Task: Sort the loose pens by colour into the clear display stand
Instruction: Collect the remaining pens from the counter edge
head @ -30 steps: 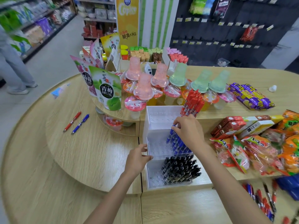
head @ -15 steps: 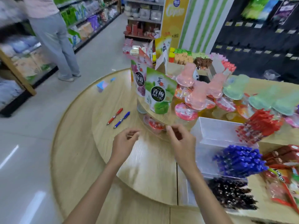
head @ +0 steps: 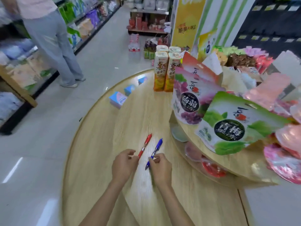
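Observation:
Two loose pens lie side by side on the round wooden table (head: 104,160). My left hand (head: 124,164) has its curled fingers and thumb pinching the lower end of the red pen (head: 145,144). To its right, my right hand (head: 161,168) pinches the blue pen (head: 156,146) near its lower half, and the pen's tip shows left of the fingers. Both pens point up and to the right and still rest on the wood. The clear display stand is out of view.
A raised wooden tier (head: 211,162) with snack pouches (head: 231,126) and jelly cups overhangs at the right. Two orange cartons (head: 164,74) and small blue packs (head: 118,99) stand farther back. A person stands in the aisle (head: 53,43) at the left.
My view swung left, away from the display stand. Both hands left the stand, crossed to the two loose pens and closed on them, left on red, right on blue.

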